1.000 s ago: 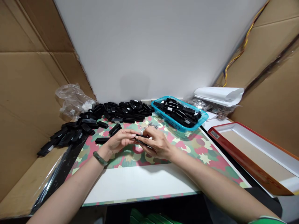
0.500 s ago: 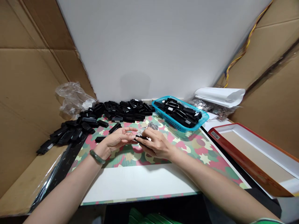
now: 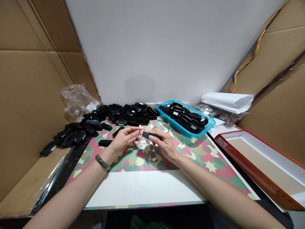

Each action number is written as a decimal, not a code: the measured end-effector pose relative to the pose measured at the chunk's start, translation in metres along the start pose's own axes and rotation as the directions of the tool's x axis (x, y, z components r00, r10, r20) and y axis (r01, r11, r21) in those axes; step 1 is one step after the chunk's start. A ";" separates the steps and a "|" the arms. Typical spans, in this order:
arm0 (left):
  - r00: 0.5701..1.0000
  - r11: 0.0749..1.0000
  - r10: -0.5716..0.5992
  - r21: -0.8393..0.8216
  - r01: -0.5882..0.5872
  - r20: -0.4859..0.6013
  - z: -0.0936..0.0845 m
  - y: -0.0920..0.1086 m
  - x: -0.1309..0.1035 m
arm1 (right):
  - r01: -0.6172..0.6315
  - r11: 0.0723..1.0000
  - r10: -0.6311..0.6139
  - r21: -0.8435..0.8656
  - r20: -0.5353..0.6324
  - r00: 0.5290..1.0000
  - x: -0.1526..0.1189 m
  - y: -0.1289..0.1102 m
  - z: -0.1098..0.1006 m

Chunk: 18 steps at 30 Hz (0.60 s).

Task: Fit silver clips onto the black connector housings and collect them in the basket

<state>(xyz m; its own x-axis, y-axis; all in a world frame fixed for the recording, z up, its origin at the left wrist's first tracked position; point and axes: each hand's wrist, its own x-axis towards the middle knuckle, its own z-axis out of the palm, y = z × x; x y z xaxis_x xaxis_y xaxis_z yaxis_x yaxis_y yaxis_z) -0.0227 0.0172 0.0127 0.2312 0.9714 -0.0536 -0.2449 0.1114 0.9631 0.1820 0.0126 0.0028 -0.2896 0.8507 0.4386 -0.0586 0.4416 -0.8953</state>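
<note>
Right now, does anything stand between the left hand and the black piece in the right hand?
Nothing visible. The left hand has its fingers beside the free end of the black piece; whether they touch is unclear. Small shiny parts lie on the patterned sheet, not between.

The surface [image 3: 193, 165] bears a pink, green and cream pattern of patches and stars, with a plain white band [image 3: 143, 187] near its front edge. A pile [image 3: 135, 121] of black pieces spreads along the back and round to the left. Two loose pieces [image 3: 104, 143] lie just in front of it. Small silvery bits [image 3: 143, 143] are scattered mid-surface. A blue basket [image 3: 212, 123] stands at the back right.
</note>
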 end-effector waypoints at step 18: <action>0.937 0.923 0.342 0.209 -0.323 -0.062 0.022 -0.007 -0.010 | -0.320 0.879 0.342 0.354 -0.001 0.940 -0.001 0.004 0.009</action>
<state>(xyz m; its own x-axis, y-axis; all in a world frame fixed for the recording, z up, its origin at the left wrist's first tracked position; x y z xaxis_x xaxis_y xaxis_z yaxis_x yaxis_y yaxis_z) -0.0026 0.0021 0.0121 0.0741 0.9619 0.2631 -0.1042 -0.2549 0.9613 0.1734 0.0116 -0.0022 -0.2916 0.9507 0.1056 -0.2970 0.0149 -0.9548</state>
